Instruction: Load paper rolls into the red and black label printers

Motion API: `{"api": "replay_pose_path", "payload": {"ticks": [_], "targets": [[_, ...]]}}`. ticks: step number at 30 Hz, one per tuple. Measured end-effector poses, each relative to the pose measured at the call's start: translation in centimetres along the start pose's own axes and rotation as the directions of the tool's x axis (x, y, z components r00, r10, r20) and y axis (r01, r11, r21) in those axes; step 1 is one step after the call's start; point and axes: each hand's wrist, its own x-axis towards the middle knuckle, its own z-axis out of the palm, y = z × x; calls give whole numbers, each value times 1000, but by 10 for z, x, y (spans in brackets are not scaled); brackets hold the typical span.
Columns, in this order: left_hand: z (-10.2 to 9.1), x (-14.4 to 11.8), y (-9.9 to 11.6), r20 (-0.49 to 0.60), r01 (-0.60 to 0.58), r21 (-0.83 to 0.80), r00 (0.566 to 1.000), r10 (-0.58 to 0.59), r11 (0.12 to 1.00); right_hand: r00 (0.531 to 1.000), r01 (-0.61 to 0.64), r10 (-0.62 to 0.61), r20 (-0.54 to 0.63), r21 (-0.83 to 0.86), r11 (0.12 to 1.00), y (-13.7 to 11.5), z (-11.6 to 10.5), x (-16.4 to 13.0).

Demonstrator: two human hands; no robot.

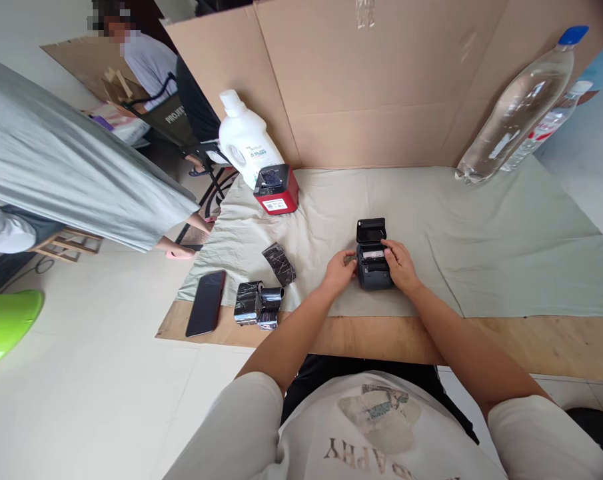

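Observation:
A small black portable printer [375, 279] sits on the cloth in front of me, its lid [371, 231] flipped up. Inside its bay lies a pale paper roll [373, 254], only partly visible. My left hand [340, 272] grips the printer's left side with bent fingers. On the other side, my right hand [402, 268] is closed around the right edge, fingertips near the lid hinge. Left of my hands are dark marbled rolls [248, 303] and a loose dark marbled strip [280, 263].
A phone [206, 303] lies by the table's left edge. Behind it stand a red-and-black box-shaped device [277, 190] and a white jug [251, 141]. Two water bottles [524, 107] lean at the back right against a cardboard panel [371, 87]. A person [148, 63] sits beyond, at left.

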Motion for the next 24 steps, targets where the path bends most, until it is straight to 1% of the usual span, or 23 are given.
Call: {"api": "replay_pose_path", "payload": {"ticks": [1,3,5,7,8,9,11,12,13,14,15,16,17,18,19,20,22,23,24], "targets": [[3,-4,-2,-35,-28,51,999,30,998,1000,4,-4,-5,-16,1000,-1,1,-2],[11,-10,-6,-57,-103,98,992,109,990,1000,11,-12,-13,-63,998,-6,2,-5],[15,-14,-8,-39,-169,85,984,172,982,1000,15,-16,-7,-136,991,-11,1,-7],[12,-18,-7,-18,-208,62,978,209,976,999,20,-13,30,-241,970,-17,-3,-5],[6,-21,-5,-12,-216,72,976,217,974,998,35,-16,65,-301,953,-20,-6,-2],[-5,-24,-2,-14,-214,107,976,217,971,994,61,-23,109,-359,931,-24,-9,1],[-37,-34,5,-47,-182,269,978,202,946,977,144,-52,209,-452,880,-30,-16,10],[-58,-40,9,-70,-152,391,979,194,908,963,190,-66,260,-485,854,-32,-18,16],[-81,-46,13,-86,-115,526,978,188,842,947,233,-74,311,-511,828,-35,-20,21],[-103,-53,16,-98,-58,670,981,167,740,930,270,-73,361,-533,802,-37,-21,26],[-124,-60,17,-104,-4,794,984,142,607,910,302,-63,410,-552,777,-38,-21,31],[-142,-66,16,-100,38,880,989,106,473,888,331,-44,458,-568,754,-40,-21,36],[-156,-72,14,-78,51,932,995,61,359,865,354,-21,502,-579,735,-40,-19,41],[-165,-77,11,-46,39,962,999,17,268,842,374,0,539,-584,720,-41,-17,45],[-171,-81,7,-8,12,978,1000,-19,210,822,392,16,570,-585,710,-40,-15,49],[-173,-84,2,28,-20,984,999,-41,179,805,405,27,592,-583,705,-40,-13,53],[-170,-88,-4,73,-66,983,997,-38,169,788,420,38,615,-582,697,-37,-9,58],[-168,-89,-5,79,-74,980,997,-22,187,787,420,41,615,-584,695,-36,-7,60],[-166,-90,-5,86,-81,971,996,-10,227,790,415,44,612,-586,696,-34,-6,62]]}}
